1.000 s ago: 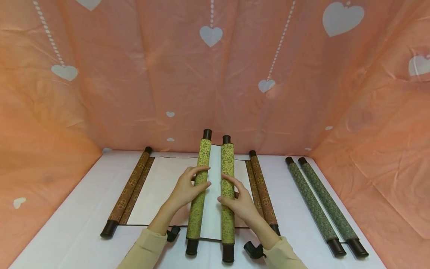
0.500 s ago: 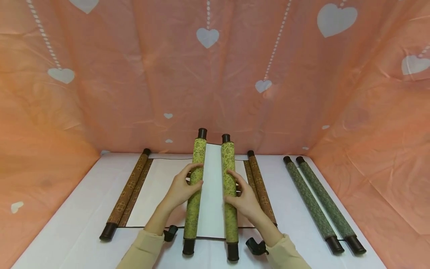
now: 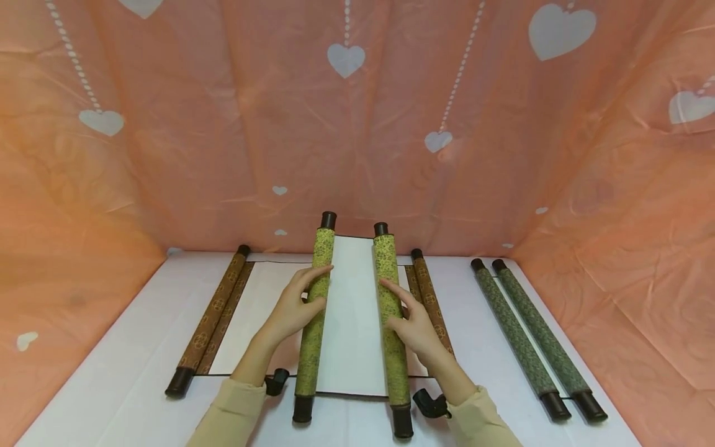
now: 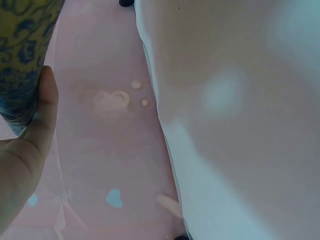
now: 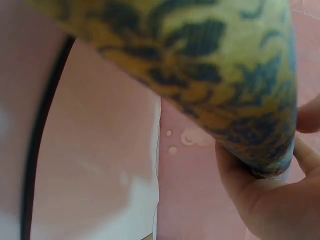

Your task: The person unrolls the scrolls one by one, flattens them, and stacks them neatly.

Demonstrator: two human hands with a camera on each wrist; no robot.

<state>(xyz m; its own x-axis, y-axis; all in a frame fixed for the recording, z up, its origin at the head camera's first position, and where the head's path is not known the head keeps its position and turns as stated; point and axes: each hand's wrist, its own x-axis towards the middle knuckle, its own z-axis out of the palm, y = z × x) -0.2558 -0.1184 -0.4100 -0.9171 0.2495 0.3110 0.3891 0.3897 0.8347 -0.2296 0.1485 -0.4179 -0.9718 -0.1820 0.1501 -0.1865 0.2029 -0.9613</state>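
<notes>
A yellow-green patterned scroll with dark end knobs is partly unrolled, held up in front of another scroll. Its blank white paper spans between the two rolls. My left hand grips the left roll, thumb and fingers curved round its middle. Round the right roll, my right hand holds on in the same way. In the left wrist view the left thumb lies along the patterned roll. In the right wrist view the right hand cups the other roll.
Behind lies an opened brown patterned scroll with white paper on the white table. A green scroll, mostly rolled, lies at the right. An orange cloth with hearts surrounds the table. Black wrist devices sit at both wrists.
Both hands have moved apart, the left roll to the left and the right roll to the right. A wider strip of white paper shows between them.
</notes>
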